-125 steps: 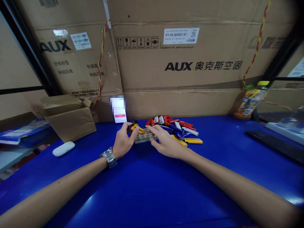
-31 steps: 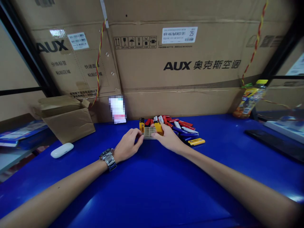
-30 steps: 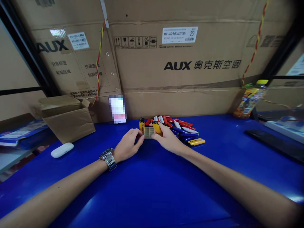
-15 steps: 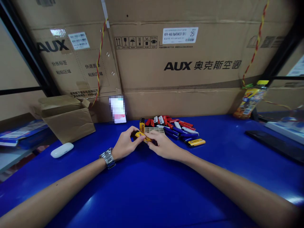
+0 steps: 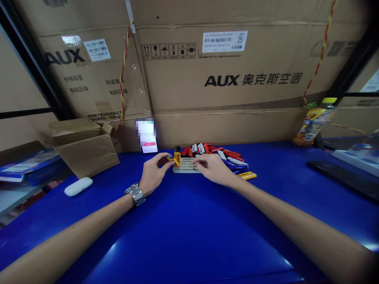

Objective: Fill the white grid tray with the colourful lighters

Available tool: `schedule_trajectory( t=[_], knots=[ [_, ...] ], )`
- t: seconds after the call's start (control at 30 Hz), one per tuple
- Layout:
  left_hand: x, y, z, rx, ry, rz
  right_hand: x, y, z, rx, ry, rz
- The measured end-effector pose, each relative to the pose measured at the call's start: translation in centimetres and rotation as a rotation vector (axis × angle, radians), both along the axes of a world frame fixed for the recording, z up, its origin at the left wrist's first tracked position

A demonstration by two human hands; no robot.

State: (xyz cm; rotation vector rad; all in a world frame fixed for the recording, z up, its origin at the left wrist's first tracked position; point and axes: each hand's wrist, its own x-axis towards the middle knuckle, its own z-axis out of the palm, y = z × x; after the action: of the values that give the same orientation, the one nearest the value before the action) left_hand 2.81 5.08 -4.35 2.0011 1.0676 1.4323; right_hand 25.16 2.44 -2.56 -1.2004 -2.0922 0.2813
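A small beige grid tray (image 5: 185, 166) sits on the blue table, with one yellow lighter (image 5: 177, 153) standing upright in its far left cell. My left hand (image 5: 153, 173), with a metal watch on the wrist, pinches another yellow lighter (image 5: 172, 159) beside the tray's left edge. My right hand (image 5: 213, 169) rests with curled fingers at the tray's right side, touching it. A heap of red, blue, white and yellow lighters (image 5: 222, 156) lies just behind and to the right of that hand.
Large AUX cardboard boxes (image 5: 225, 79) wall off the back. An open small carton (image 5: 84, 146) and a white case (image 5: 78, 185) lie at left, a phone (image 5: 147, 136) leans behind the tray, a snack jar (image 5: 314, 122) stands at right.
The yellow lighter passed from my right hand to my left, which carried it up to the tray's left edge. My right hand moved back to the tray's right side.
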Motion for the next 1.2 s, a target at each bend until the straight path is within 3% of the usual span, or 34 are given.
schedule_trajectory(
  t=[0.1, 0.23, 0.33, 0.47, 0.63, 0.83, 1.03, 1.2],
  knots=[
    [0.0, 0.0, -0.1, 0.08, 0.13, 0.003, 0.6, 0.2, 0.5, 0.054, -0.063, -0.022],
    [0.0, -0.1, 0.3, 0.128, 0.321, -0.026, 2.1, -0.3, 2.8, 0.136, -0.215, -0.044],
    [0.1, -0.1, 0.6, 0.113, 0.418, -0.007, 3.6, -0.7, 4.9, 0.119, -0.286, -0.068],
    [0.2, 0.2, 0.6, 0.009, 0.404, 0.044, 5.4, -0.8, 6.5, 0.003, -0.376, -0.097],
    [0.3, 0.6, 0.5, -0.035, 0.495, 0.058, 7.6, -0.5, 6.6, -0.308, -0.481, -0.009],
    [0.4, 0.5, 0.5, 0.02, 0.611, 0.061, 9.9, -1.2, 6.7, -0.635, -0.47, -0.036],
    [0.5, 0.2, 0.6, 0.038, 0.651, 0.032, 9.3, -1.7, 7.1, -0.609, -0.58, -0.144],
    [0.6, 0.1, 0.5, -0.034, 0.5, 0.029, 7.8, -1.8, 6.6, -0.555, -0.77, -0.224]
  ],
)
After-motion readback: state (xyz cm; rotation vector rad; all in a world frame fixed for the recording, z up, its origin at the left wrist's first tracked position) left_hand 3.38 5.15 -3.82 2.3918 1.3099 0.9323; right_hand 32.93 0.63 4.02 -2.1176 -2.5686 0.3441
